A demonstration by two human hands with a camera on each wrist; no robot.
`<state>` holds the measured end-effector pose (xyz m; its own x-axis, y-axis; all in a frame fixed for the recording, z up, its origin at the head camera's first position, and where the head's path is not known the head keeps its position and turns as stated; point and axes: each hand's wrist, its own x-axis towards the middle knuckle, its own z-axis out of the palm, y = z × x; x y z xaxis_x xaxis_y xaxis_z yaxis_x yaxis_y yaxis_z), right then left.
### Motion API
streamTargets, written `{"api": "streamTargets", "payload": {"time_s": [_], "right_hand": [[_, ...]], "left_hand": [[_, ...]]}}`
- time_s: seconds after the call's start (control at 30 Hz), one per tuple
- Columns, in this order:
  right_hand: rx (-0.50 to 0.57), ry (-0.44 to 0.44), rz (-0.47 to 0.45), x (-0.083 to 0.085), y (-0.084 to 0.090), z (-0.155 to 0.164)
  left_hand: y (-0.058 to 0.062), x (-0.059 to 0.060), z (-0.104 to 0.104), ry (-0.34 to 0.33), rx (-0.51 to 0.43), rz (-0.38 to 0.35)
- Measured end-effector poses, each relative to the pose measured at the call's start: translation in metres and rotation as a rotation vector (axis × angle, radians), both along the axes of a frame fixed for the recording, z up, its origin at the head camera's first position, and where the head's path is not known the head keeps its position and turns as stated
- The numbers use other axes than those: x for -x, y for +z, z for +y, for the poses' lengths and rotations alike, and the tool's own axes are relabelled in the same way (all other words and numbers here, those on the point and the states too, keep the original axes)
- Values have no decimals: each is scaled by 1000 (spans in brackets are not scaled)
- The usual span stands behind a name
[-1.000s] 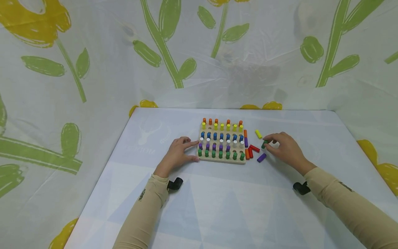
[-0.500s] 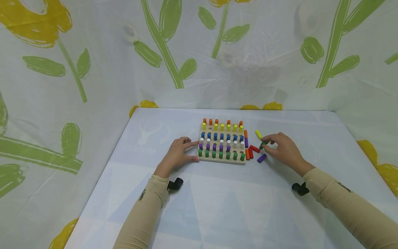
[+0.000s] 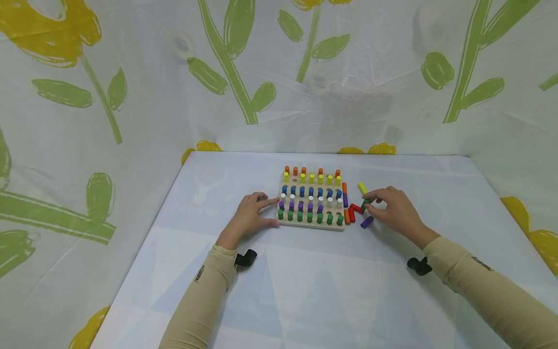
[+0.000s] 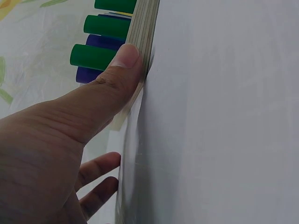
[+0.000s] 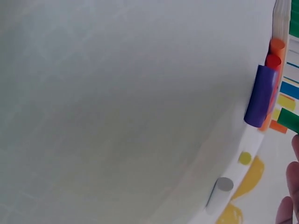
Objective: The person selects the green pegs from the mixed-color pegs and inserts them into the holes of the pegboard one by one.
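Observation:
A wooden pegboard bears rows of orange, yellow, blue, white, purple and green pegs, with some holes bare. My left hand steadies its left side, index finger straight along the edge. In the left wrist view, the thumb presses the board's corner beside green pegs. To the right of the board, my right hand pinches a loose green peg between thumb and fingertips, tilted close over the loose pegs. That green peg also shows at the right border of the right wrist view.
Loose pegs lie right of the board: a yellow peg, a purple peg, red pegs and an orange peg. A white peg shows only in the right wrist view. A patterned cloth wall rises behind the table.
My right hand has shifted slightly left with the green peg, which now hangs nearer the red pegs and stands steeper. The left hand and the board keep their place.

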<state>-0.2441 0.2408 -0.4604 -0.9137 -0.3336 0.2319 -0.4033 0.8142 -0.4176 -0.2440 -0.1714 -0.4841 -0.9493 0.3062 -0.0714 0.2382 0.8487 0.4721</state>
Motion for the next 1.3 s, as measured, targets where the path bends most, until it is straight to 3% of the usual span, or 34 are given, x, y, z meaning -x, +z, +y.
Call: {"api": "streamTargets", "payload": {"time_s": [1.3], "right_hand": [[29, 64, 29, -5, 4, -19]], "left_hand": [[1, -1, -1, -9, -11, 6]]}}
